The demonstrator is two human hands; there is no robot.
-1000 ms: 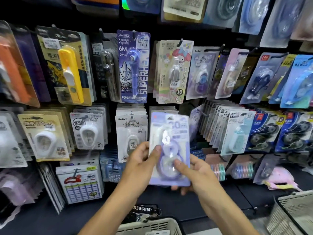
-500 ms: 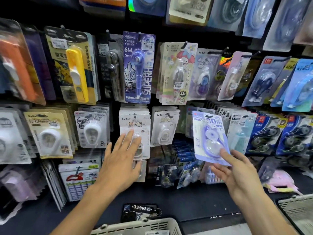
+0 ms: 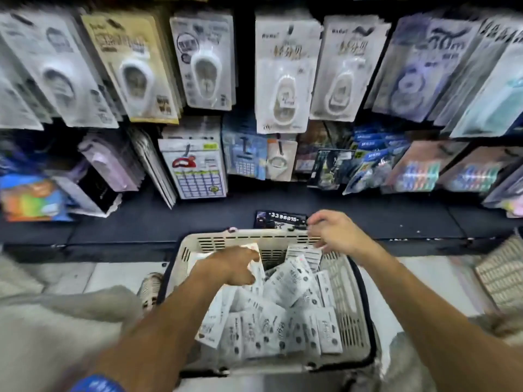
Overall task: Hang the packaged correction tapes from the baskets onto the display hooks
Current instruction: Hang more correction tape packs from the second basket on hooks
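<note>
Left hand was down in the basket, grip curled around a white packet near the basket's far left corner. It's blurry, so I couldn't tell exactly how the fingers sat on it. Right hand hovered over the basket's far right corner, grip loosely curled with its fingertips just touching the top of another upright packet; couldn't tell if it was actually pinching it.

The basket itself was cream plastic with slotted walls, stuffed with a messy pile of packaged correction tapes, white backs up, overlapping each other from the middle to the near edge. A second woven-looking basket sat off to the right, contents not visible.

Beyond the basket's far rim, the display hooks held rows of carded correction tapes.
</note>
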